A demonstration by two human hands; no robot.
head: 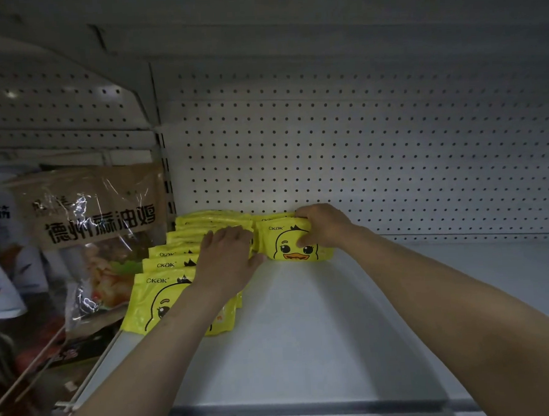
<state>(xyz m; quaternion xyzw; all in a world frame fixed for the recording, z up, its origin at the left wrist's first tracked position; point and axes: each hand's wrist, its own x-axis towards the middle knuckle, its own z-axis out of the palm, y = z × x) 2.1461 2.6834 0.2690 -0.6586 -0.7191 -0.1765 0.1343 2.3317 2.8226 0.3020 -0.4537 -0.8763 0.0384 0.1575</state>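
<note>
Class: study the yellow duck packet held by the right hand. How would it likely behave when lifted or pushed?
Probably soft and floppy: the yellow duck packet is a flat pouch. Likely light, since the right hand pinches it with thumb and fingers alone. Its glossy film may slide easily on the smooth shelf.

Duck packet [296, 246]: yellow plastic film, glossy and smooth, with a printed face.
Row of packets [163, 291]: same yellow film, with a sheen along the top edges.
Shelf [305, 333]: sheet metal with a pale painted coat, smooth, satin finish.
Back panel [359, 146]: perforated sheet metal, pale matt paint.
Large bag [92, 214]: kraft-brown print under clear film, very glossy and creased, with streaks of glare.
</note>
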